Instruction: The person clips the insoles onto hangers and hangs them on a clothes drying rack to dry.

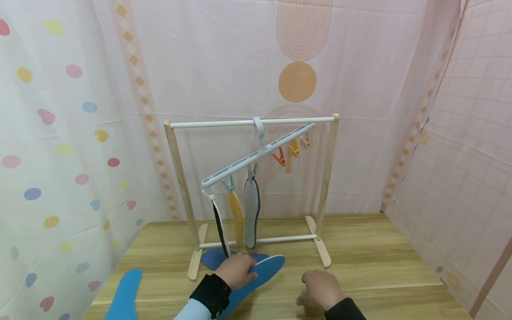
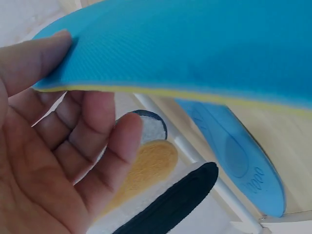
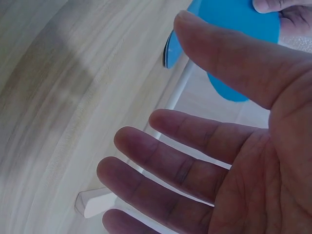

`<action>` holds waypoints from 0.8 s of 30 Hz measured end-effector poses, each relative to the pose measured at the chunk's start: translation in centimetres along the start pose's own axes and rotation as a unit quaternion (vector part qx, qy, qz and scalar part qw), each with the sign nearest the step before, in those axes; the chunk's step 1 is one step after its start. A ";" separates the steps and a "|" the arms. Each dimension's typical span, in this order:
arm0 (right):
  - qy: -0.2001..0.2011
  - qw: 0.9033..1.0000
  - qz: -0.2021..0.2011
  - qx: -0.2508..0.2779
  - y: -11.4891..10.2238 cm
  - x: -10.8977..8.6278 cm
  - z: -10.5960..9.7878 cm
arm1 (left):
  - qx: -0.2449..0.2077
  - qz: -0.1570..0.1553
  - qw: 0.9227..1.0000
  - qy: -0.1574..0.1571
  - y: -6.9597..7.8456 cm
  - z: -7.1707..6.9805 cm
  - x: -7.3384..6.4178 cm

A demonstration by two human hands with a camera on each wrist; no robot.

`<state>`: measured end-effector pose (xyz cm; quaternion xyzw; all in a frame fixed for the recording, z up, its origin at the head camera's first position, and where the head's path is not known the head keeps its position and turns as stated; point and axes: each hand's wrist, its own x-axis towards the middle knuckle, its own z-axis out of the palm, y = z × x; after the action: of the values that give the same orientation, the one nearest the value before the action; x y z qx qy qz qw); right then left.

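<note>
My left hand (image 1: 236, 271) pinches a bright blue insole (image 1: 267, 269) between thumb and fingers, above the table; in the left wrist view the insole's (image 2: 175, 53) yellowish edge faces the palm. Behind it a darker blue insole (image 1: 211, 258) lies by the rack's foot. My right hand (image 1: 321, 288) hovers to the right with nothing in it, its fingers apart in the right wrist view. A tilted light-blue clip hanger (image 1: 240, 164) carries a black-and-white insole (image 1: 218, 224), a yellow insole (image 1: 237, 215) and a grey insole (image 1: 251, 209) on its lower left half.
The hanger hooks over the top white bar (image 1: 216, 124) of a wooden rack (image 1: 326, 178). On its raised right half hang an orange clip (image 1: 281, 158), a yellow clip (image 1: 294, 149) and a beige clip (image 1: 306, 140). Another blue insole (image 1: 127, 291) lies at the table's left.
</note>
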<state>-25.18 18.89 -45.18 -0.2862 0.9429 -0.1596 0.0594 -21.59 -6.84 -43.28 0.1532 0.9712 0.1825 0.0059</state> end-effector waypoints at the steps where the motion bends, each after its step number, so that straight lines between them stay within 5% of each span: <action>1: 0.005 1.000 -0.001 -0.003 0.0 0.0 0.0 | 0.001 0.000 1.000 0.005 0.1 -0.1 0.0; 15: 0.027 1.000 0.007 0.000 0.0 0.1 -0.7 | 0.032 0.021 0.993 0.109 0.5 -0.5 0.9; 24: 0.033 0.999 0.017 -0.015 -0.2 0.5 -1.8 | -0.003 -0.011 0.991 0.135 0.9 -0.8 1.2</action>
<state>-25.82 18.91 -43.46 -0.2658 0.9513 -0.1537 0.0271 -22.49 -5.94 -42.11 0.1164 0.9642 0.2040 -0.1229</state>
